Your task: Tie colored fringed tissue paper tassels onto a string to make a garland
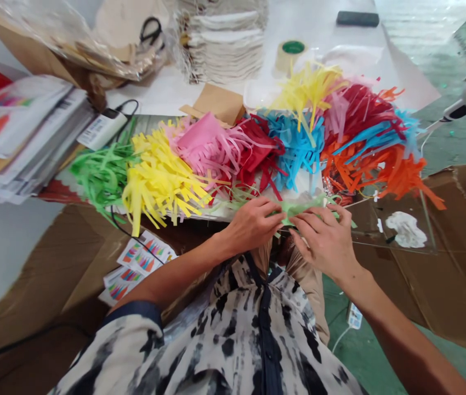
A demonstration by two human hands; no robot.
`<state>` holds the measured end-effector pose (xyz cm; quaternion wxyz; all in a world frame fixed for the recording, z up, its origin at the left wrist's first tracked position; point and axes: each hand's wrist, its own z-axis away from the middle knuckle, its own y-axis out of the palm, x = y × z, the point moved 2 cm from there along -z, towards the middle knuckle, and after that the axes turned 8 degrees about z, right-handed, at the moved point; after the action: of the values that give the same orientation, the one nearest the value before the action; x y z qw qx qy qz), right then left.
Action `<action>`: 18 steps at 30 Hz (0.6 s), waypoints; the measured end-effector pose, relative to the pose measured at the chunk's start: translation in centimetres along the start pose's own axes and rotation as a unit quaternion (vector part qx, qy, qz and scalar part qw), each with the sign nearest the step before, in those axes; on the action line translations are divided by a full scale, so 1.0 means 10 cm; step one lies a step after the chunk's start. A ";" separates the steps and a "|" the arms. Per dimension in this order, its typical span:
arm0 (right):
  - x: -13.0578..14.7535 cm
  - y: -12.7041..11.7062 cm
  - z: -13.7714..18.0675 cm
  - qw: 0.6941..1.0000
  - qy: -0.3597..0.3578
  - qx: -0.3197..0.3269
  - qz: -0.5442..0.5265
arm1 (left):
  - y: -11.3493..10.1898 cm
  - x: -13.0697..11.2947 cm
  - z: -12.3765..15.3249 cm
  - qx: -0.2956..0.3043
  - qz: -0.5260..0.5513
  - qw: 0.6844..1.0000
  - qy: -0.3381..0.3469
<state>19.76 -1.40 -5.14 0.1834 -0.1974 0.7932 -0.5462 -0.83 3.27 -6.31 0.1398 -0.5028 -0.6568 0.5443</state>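
My left hand [254, 225] and my right hand [327, 240] meet over my lap, both with fingers pinched on a light green fringed paper strip [301, 207]. Just beyond them lie piles of cut paper fringe: green [101, 174], yellow [159, 180], pink [208, 145], dark red [258, 148], blue [296, 144], orange [385, 164] and a second yellow bunch [307, 88]. The piles rest on a low work surface.
A stack of printed sheets [23, 131] lies at the left. A tape roll [289, 55], scissors [151, 30] and a stack of cloth bags [222, 46] sit at the back. A glass sheet [393, 225] with a white smear lies to the right. Flattened cardboard [455, 258] surrounds me.
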 end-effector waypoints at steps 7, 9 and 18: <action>0.04 0.01 0.17 1.000 -0.018 -0.003 -0.022 | 0.07 -0.06 0.23 -0.027 -0.035 0.998 0.033; 0.02 0.02 0.17 0.999 -0.006 -0.006 -0.031 | 0.08 -0.07 0.26 -0.034 -0.025 0.999 0.009; -0.06 0.04 -0.03 0.995 0.084 0.045 -0.037 | -0.16 0.04 0.26 -0.064 0.031 0.986 -0.148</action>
<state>20.11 -0.73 -5.43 0.1043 -0.1715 0.7725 -0.6025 -3.74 2.26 -6.10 -0.0080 -0.4448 -0.6877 0.5737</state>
